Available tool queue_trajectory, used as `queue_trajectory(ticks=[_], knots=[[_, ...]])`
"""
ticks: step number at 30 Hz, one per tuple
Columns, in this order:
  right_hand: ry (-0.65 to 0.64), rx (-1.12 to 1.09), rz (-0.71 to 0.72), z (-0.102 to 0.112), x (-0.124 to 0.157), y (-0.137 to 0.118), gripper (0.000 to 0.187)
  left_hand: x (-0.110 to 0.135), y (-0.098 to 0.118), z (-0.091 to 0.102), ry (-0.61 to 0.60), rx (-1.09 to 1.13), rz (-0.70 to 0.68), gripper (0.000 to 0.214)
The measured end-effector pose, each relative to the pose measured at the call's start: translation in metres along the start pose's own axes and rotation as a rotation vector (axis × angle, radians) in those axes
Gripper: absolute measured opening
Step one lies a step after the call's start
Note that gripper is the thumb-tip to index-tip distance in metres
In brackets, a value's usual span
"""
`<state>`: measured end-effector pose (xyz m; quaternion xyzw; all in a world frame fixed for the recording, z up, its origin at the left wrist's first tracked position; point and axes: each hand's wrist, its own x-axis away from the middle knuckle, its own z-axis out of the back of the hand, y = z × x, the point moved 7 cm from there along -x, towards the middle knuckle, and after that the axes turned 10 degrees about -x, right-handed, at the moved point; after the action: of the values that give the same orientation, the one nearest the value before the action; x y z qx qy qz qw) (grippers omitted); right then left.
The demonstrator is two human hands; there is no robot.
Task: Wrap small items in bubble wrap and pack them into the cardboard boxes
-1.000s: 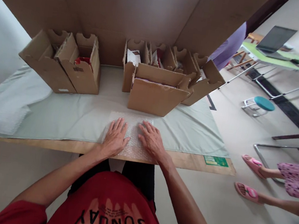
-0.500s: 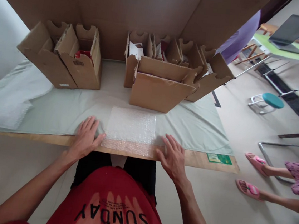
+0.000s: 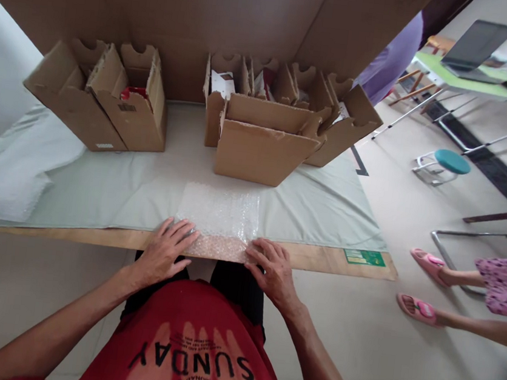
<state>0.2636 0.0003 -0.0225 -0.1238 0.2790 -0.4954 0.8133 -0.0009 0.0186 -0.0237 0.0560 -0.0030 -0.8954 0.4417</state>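
one head-worn view looks forward and steeply down, close over the bench (image 3: 93, 234) edge; left hand (image 3: 163, 256) and right hand (image 3: 274, 273) sit low centre, floor (image 3: 375, 362) at right.

Cardboard boxes (image 3: 257, 154) on grey cloth (image 3: 98, 187); teal stool (image 3: 451, 162); laptop (image 3: 478, 42).

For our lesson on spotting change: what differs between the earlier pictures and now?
Both hands, spread wide a moment ago, moved inward: left hand and right hand now rest on the near corners of the clear bubble-wrap sheet. The sheet and brown cardboard boxes stayed put.
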Motion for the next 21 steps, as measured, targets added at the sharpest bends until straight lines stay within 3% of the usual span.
queue_trajectory(ticks=[5, 9, 11, 14, 17, 21], knots=[[0.079, -0.173, -0.033, 0.014, -0.004, -0.007, 0.018, 0.0, -0.006, 0.01, 0.051, 0.117, 0.038, 0.06], [0.148, -0.536, -0.187, 0.032, -0.017, 0.0, 0.02, -0.012, -0.021, 0.021, 0.078, 0.362, 0.095, 0.046], [0.195, -0.717, -0.291, 0.038, -0.025, 0.009, 0.022, -0.022, -0.033, 0.024, 0.07, 0.553, 0.19, 0.031], [0.236, -0.876, -0.399, 0.035, -0.033, 0.025, 0.026, -0.036, -0.05, 0.018, 0.022, 0.767, 0.414, 0.028], [0.216, -0.9, -0.46, 0.019, -0.036, 0.039, 0.043, -0.046, -0.056, 0.009, 0.017, 0.894, 0.545, 0.029], [0.288, -0.694, -0.534, 0.005, -0.034, 0.053, 0.035, -0.053, -0.058, 0.003, 0.064, 0.847, 0.6, 0.027]])
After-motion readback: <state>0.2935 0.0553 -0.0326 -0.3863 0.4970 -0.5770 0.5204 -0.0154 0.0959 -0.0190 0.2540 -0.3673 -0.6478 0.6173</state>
